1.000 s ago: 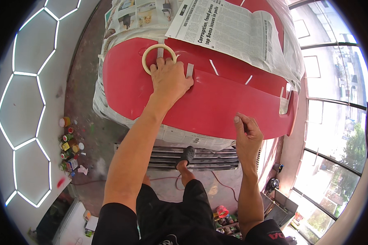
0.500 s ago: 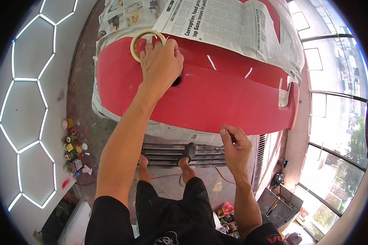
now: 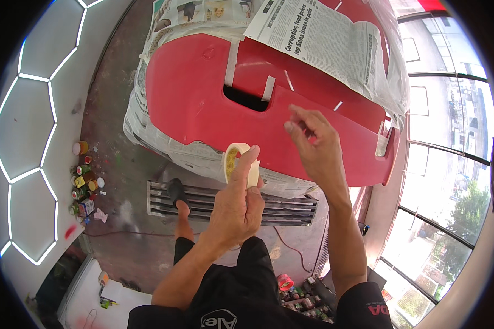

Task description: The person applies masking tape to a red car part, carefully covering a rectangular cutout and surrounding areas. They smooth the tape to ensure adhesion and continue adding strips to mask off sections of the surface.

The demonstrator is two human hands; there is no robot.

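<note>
My left hand (image 3: pixel 236 214) is wrapped round a roll of cream masking tape (image 3: pixel 234 159), held just off the near edge of a red curved panel (image 3: pixel 313 137) that looks like a car bumper. Over the panel's middle is my right hand (image 3: pixel 318 151), its fingers bent, thumb and index finger apart; nothing shows between them. A dark slot (image 3: pixel 246 98) cuts through the panel. One tape strip (image 3: pixel 232 63) runs up from the slot's left end, and a short tape piece (image 3: pixel 268 88) sticks up at its right end. Another tape piece (image 3: pixel 381 143) is at the panel's right end.
Newspaper (image 3: pixel 318 41) lies over the red surface behind. Plastic sheeting (image 3: pixel 396 71) wraps the far side. A slatted black grille (image 3: pixel 230 208) is on the floor by my foot. Small containers (image 3: pixel 85 178) stand by the left wall; more bottles (image 3: pixel 310 299) are below right.
My left hand has drawn back from the slot toward me with the tape roll, uncovering tape strips there. My right hand has risen over the panel, its fingers opening from a pinch. The view has shifted.
</note>
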